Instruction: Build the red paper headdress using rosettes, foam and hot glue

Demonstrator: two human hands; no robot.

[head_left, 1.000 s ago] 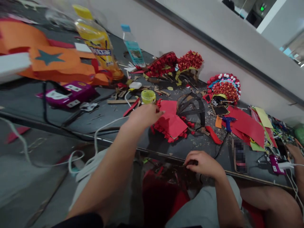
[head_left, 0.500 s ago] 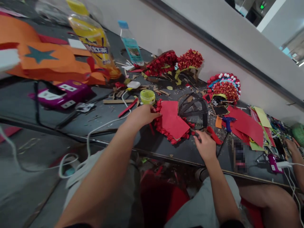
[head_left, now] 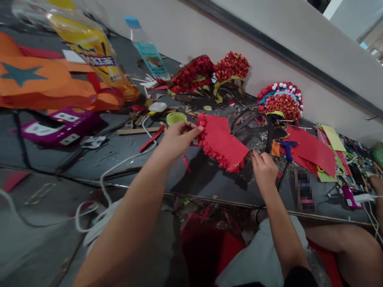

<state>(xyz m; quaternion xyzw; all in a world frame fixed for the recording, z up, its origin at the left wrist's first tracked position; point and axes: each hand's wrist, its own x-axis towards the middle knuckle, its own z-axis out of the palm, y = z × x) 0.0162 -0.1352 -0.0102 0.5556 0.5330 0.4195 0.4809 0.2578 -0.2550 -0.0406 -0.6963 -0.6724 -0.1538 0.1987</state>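
A red paper piece (head_left: 226, 139) with a crumpled red fringe along its left and lower edges is held up over the dark table (head_left: 191, 181). My left hand (head_left: 181, 137) pinches its left edge, thumb and fingers on the fringe. At the lower right corner, my right hand (head_left: 263, 165) has its fingers closed on the same piece. Black curved strips (head_left: 253, 123) extend behind and to the right of the paper. A yellow-green tub (head_left: 176, 117) stands just behind my left hand.
Bottles (head_left: 151, 56) and a purple power strip (head_left: 61, 125) lie left. Behind are red decorated pieces (head_left: 231, 65). A blue glue gun (head_left: 287, 149), red sheets (head_left: 314, 151) and another person's arm (head_left: 377, 199) are right. A white cable (head_left: 119, 164) crosses the table edge.
The red piece and black strips have been lifted off the table and tilted. My right hand, open beside the corner before, has closed on it. The whole view has shifted slightly.
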